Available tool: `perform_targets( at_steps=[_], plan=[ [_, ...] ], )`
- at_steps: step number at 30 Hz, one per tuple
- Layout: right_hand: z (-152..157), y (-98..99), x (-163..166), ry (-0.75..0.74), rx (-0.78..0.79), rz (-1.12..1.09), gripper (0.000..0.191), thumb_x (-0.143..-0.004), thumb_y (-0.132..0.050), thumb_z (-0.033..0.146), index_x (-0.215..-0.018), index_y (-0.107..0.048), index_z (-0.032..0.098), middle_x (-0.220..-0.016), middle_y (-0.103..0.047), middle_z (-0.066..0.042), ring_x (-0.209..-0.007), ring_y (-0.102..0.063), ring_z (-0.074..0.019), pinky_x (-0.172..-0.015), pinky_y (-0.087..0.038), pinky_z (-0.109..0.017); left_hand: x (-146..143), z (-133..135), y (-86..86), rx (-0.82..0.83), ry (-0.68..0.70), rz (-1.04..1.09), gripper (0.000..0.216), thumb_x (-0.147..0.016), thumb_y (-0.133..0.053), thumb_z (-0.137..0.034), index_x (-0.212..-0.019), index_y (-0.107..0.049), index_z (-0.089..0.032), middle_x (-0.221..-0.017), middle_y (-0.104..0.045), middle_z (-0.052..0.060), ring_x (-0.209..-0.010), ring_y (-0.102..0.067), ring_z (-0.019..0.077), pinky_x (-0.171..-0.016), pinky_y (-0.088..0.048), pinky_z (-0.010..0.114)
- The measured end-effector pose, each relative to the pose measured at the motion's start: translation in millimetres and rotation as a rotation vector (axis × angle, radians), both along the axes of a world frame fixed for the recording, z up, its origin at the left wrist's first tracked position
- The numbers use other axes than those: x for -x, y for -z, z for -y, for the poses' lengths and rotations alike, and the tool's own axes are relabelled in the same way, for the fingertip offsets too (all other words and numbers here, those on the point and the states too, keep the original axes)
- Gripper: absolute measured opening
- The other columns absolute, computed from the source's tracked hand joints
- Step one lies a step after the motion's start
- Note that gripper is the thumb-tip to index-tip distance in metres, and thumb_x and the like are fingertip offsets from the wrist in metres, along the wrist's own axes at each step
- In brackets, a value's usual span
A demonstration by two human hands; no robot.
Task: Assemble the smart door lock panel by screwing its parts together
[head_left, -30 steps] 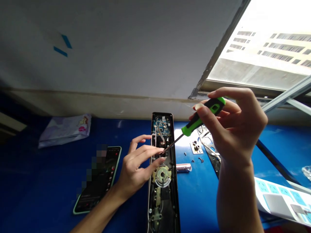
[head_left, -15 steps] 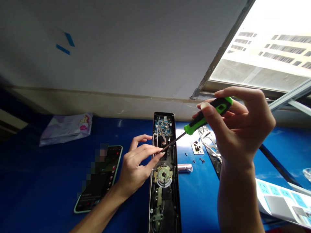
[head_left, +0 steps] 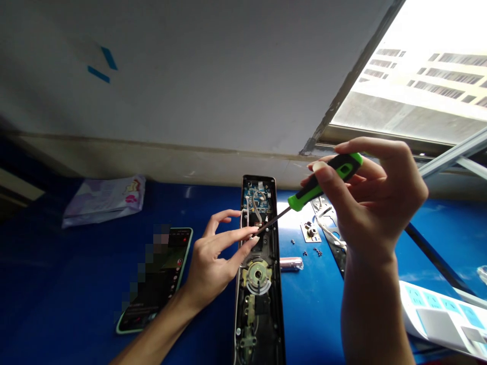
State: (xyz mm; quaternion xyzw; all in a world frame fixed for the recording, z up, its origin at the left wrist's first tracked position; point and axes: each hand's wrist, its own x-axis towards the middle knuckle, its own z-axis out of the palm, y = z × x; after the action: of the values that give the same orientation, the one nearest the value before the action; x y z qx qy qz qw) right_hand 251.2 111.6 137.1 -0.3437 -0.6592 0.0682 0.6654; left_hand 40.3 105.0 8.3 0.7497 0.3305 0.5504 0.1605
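Note:
A long black door-lock body (head_left: 259, 284) lies open on the blue table (head_left: 68, 284), showing a blue circuit board, white wires and a brass round part. My right hand (head_left: 369, 197) is closed around a green and black screwdriver (head_left: 323, 182); its thin shaft slants down to the left, with the tip inside the lock just below the circuit board. My left hand (head_left: 216, 258) rests at the lock's left edge, its thumb and fingertips pinched together right at the screwdriver tip. What they pinch is too small to make out.
A phone (head_left: 155, 281) in a green case lies left of the lock. A white packet (head_left: 102, 200) sits at the back left. Right of the lock are small loose screws (head_left: 310, 251), a small silver cylinder (head_left: 291, 263), a metal plate with a white cable (head_left: 327, 228) and a sheet of blue labels (head_left: 445, 317).
Hardly anything moved: the screwdriver and both hands hold almost the same spot, with the view drifting slightly. My left fingertips stay at the screwdriver tip.

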Motion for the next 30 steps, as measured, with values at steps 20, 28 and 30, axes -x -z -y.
perform_targets(
  at_steps=[20,28,30],
  plan=[
    [-2.0,2.8,6.7,0.131,-0.007,0.067,0.031,-0.083,-0.088,0.017,-0.109,-0.073,0.025,-0.088,-0.075,0.003,-0.075,-0.079,-0.0156,-0.059,-0.069,-0.025,2.0,1.7,-2.6,-0.164,0.01,-0.111,0.032,-0.092,-0.078,-0.006,-0.121,-0.075,-0.019,-0.106,-0.085,0.002,-0.117,-0.067,0.0239,-0.101,-0.056,0.041],
    [-3.0,4.0,15.0,0.266,-0.055,0.056,0.028,-0.081,-0.088,0.015,-0.101,-0.072,0.024,-0.08,-0.07,0.006,-0.07,-0.075,-0.0126,-0.051,-0.064,-0.021,3.8,2.2,-3.6,-0.199,-0.008,-0.119,0.032,-0.092,-0.078,-0.005,-0.121,-0.074,-0.017,-0.105,-0.085,0.002,-0.116,-0.068,0.0244,-0.099,-0.057,0.041],
    [-3.5,4.5,17.3,0.313,-0.065,0.052,0.027,-0.08,-0.088,0.015,-0.098,-0.071,0.024,-0.08,-0.069,0.006,-0.068,-0.074,-0.0117,-0.048,-0.061,-0.02,3.8,2.6,-4.0,-0.208,-0.016,-0.119,0.032,-0.091,-0.078,-0.004,-0.12,-0.074,-0.017,-0.104,-0.085,0.001,-0.114,-0.069,0.0243,-0.099,-0.058,0.042]
  ],
)
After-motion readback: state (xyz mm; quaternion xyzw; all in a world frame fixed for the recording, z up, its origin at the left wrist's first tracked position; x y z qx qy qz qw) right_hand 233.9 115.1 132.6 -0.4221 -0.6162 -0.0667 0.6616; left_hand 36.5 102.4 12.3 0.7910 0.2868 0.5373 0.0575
